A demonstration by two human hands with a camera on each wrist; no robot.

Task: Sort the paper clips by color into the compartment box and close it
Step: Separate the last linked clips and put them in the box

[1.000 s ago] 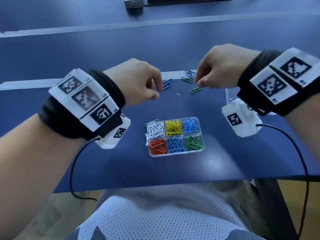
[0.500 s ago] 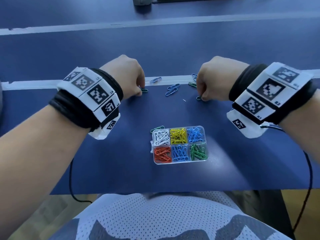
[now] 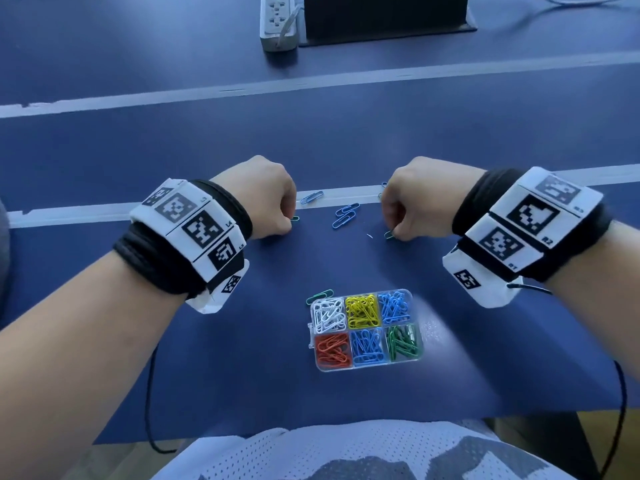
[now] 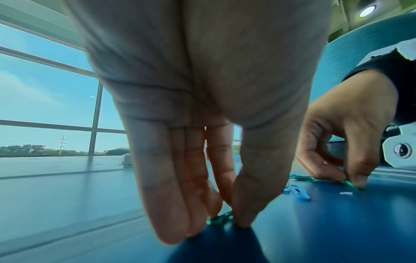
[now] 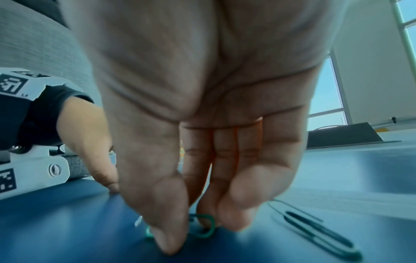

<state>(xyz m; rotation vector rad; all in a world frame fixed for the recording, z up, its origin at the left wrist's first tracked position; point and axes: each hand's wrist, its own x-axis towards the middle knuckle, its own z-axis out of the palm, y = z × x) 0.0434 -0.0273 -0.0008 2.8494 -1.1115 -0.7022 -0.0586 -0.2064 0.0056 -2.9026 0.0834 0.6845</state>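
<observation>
The clear compartment box (image 3: 367, 366) lies open near the table's front edge and holds white, yellow, blue, orange and green paper clips in separate cells. One green clip (image 3: 320, 295) lies outside its far left corner. My left hand (image 3: 289, 225) (image 4: 227, 220) is down on the table, thumb and fingers pinching a green clip (image 3: 295, 218) (image 4: 218, 220). My right hand (image 3: 394, 233) (image 5: 191, 231) pinches another green clip (image 3: 389, 234) (image 5: 203, 226). Loose blue clips (image 3: 346, 214) (image 4: 299, 193) lie between the hands.
A further green clip (image 5: 321, 236) lies just right of my right hand. A single blue clip (image 3: 311, 196) rests on the white tape line (image 3: 86, 211). A power strip (image 3: 278, 22) and a black object (image 3: 384, 15) stand far back. Cables hang off the front edge.
Both hands have dropped from above the loose clips onto the table. The left moved left to a green clip, and the right closed its fingers on another.
</observation>
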